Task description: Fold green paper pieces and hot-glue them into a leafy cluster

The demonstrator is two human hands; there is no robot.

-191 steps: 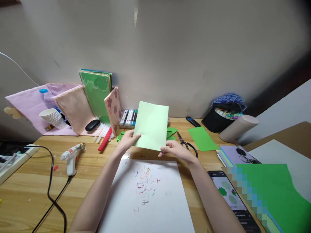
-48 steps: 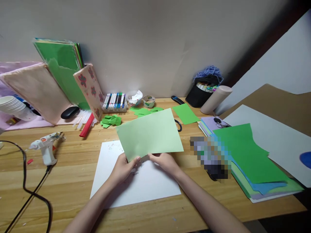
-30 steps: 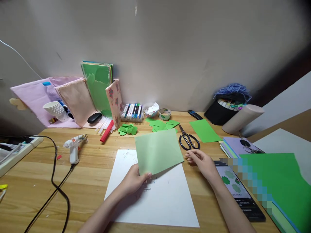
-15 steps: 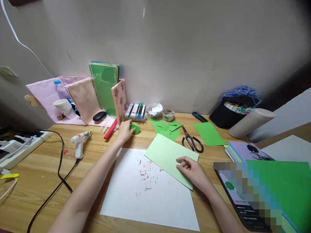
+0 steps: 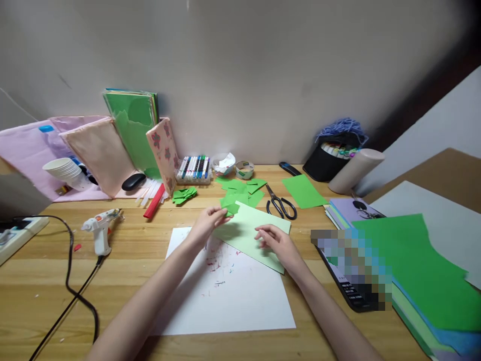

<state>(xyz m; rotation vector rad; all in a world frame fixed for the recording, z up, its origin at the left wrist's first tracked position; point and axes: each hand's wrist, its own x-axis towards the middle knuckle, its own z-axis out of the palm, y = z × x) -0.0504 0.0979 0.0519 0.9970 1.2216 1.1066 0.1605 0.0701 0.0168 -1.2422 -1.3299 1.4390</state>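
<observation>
Between the thumb and fingers of my left hand [image 5: 207, 225] is a small green paper piece [image 5: 230, 209], held above the far left edge of a pale green sheet [image 5: 251, 230]. My right hand [image 5: 276, 243] hovers at the right side of that sheet, its fingers loosely curled and apart, with nothing visible in them. Under the pale sheet lies a white paper [image 5: 225, 311] marked with coloured smudges. A small pile of green cut pieces [image 5: 185, 195] rests near the marker box. More green scraps [image 5: 244, 193] lie behind the pale sheet, beside black-handled scissors [image 5: 280, 203].
A hot glue gun [image 5: 100, 230] with a black cord stands at left, near a red stick [image 5: 154, 201]. Markers [image 5: 193, 168] and a tape roll [image 5: 245, 169] sit along the wall. At right are a phone [image 5: 353, 298], a green sheet [image 5: 417, 271] and a black pen holder [image 5: 319, 163].
My left hand has moved right from the pile of green pieces, carrying one piece to the pale sheet. My right hand stays by the sheet. The view has turned slightly right.
</observation>
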